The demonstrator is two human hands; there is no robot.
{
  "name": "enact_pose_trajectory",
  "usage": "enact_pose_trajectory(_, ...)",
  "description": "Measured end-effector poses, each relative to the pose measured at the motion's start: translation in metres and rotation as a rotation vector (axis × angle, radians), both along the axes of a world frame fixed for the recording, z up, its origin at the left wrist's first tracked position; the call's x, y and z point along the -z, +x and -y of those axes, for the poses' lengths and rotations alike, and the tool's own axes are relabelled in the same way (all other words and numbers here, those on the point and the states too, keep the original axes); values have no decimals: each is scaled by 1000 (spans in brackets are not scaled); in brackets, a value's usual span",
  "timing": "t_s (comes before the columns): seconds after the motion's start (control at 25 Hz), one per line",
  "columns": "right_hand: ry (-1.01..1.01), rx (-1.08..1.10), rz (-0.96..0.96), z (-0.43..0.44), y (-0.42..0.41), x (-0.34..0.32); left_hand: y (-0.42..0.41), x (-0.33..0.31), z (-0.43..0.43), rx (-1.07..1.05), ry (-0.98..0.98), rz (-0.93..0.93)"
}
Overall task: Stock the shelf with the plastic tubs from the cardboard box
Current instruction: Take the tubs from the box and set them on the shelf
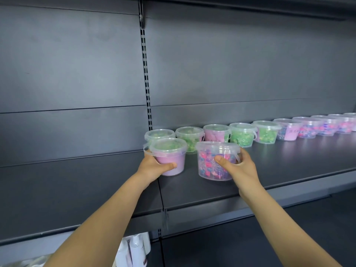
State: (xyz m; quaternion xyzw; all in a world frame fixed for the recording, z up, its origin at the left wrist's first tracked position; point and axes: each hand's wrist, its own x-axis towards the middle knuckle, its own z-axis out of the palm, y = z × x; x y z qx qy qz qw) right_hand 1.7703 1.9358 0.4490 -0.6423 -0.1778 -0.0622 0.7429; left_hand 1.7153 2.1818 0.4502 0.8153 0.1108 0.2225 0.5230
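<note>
1. Left hand (154, 167) grips the green tub (169, 151), thumb across its pink label, fingers wrapped behind.
2. Right hand (239, 167) holds the pink-and-blue tub (210, 162), thumb on the front wall, fingers round the far side.
3. Both tubs are upright, lids on, side by side at the left end of the shelf (289, 162). Touching down or just above it? Can't tell.
4. Just behind them, a row (242, 134) of tubs runs rightward along the back panel.

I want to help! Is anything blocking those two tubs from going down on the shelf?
Nothing visible. The left hand holds the pink-labelled clear plastic tub and the right hand the clear plastic tub of pink and blue beads, with bare dark metal shelf beneath; the other lidded tubs stand behind.
</note>
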Motion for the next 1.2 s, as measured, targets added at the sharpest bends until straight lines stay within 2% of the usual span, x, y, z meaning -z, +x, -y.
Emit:
enact_pose_trajectory(0.16, -27, 13, 8, 12, -10, -3, -13, -3, 12, -24, 50, -83)
enact_pose_trajectory(0.32, -61, -24, 29, 43, -24, -13, -51, -23, 39, -65, 307, -322)
enact_pose_trajectory(0.44, -39, -76, 26, 75, -43, -20, -83, -41, 84, -37, 354, -300)
enact_pose_trajectory(0.48, -19, -105, 27, 88, -51, -22, -94, -45, 104, -7, 305, -255)
enact_pose_trajectory(0.64, 28, -128, 22, 161, -92, -24, -137, -39, 212, 219, -123, -66)
enact_pose_trajectory(0.84, 70, -160, 51, 285, -145, -24, -175, -22, 358, 372, -434, 47)
enact_pose_trajectory(1.0, 56, -180, 59, 372, -157, -25, -174, -20, 452, 442, -475, 57)
enact_pose_trajectory(1.2, 75, -143, 54, 441, -125, -28, -129, -27, 517, 500, -446, 53)
